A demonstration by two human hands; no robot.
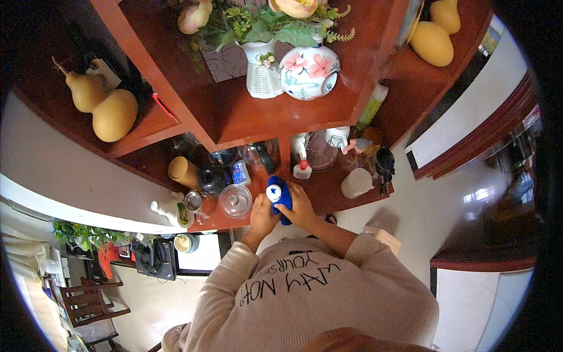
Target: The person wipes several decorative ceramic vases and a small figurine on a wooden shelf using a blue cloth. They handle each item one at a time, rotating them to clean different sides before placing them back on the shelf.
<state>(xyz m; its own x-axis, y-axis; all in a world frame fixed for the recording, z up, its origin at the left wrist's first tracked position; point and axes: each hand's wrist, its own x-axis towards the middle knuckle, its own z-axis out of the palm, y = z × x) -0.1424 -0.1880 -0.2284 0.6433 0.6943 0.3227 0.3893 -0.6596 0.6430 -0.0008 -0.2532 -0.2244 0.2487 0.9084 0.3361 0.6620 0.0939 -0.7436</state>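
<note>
My right hand (301, 207) grips a bright blue cloth (284, 193), its thumb reaching across the cloth's front. Against the cloth is a small round white object (273, 192) with a blue mark at its centre; whether it is a cup or a jar cannot be told. My left hand (263, 216) closes around its lower left side, fingers against the cloth's edge. Both hands are just above the front edge of a reddish-brown wooden shelf (325, 200). Left of them stands a clear lidded glass jar (235, 201). A small white bottle with a red cap (302, 170) is just behind the right hand.
A glass mug (200, 201), a bamboo cup (183, 170), a blue-and-white box (240, 172) and a white bottle (173, 212) crowd the left. A white canister (356, 183) stands right. Above, a shelf holds a white vase (264, 70) and a painted porcelain vase (308, 72).
</note>
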